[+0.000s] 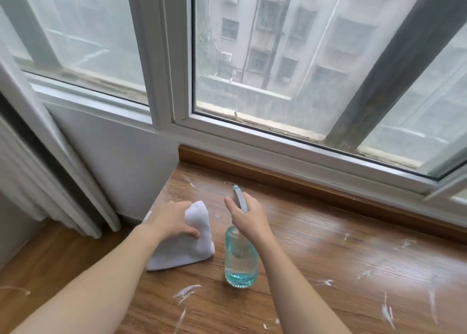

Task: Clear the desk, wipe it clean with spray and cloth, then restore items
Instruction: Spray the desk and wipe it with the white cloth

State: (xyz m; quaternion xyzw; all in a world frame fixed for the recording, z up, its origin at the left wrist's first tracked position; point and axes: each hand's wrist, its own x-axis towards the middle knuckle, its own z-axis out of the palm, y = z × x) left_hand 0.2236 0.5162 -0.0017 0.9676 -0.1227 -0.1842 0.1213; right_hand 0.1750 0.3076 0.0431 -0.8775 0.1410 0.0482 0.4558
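1. Below the window [278, 55], on the wooden desk [328, 245], your left hand [174, 222] rests on the white cloth [187, 242], fingers curled over its top edge and thumb pressed into the folded fabric
2. Your right hand [249, 218] grips the neck of the spray bottle [241, 260], index finger stretched forward beside the grey trigger head, nozzle aimed toward the window
3. Nearer you than the window, the bottle stands just beside the cloth, a little blue liquid in its clear ribbed base
4. White streaks [185, 293] mark the desk, farther from the window than the bottle
5. Left of the window hangs a pale curtain [22, 172]
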